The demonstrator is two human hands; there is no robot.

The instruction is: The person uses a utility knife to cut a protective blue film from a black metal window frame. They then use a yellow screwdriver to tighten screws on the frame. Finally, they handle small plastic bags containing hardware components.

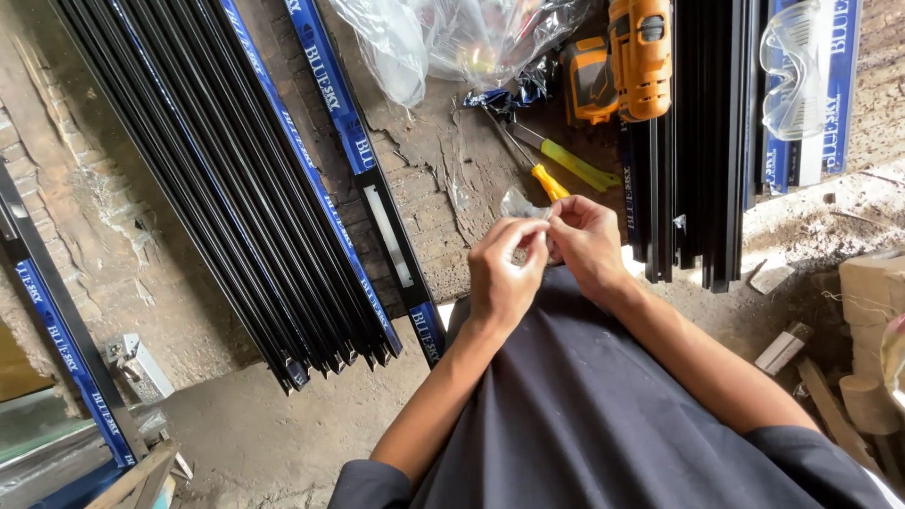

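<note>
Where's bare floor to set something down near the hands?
Bare patches: the brick floor left of the black bar bundle, and the strip between the bundle and the screwdrivers. Crowded: above the hands, left and right, with plastic bags, orange drill, and upright black bars.

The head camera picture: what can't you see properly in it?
- Head view: the small clear packet pinched between the left hand and right hand; the fingers cover most of it, so its contents cannot be told.
- Head view: the orange drill is cut off by the top edge.
- Head view: things inside the plastic bag are blurred by crinkled film.
- Head view: the black bars run past the top edge.
</note>
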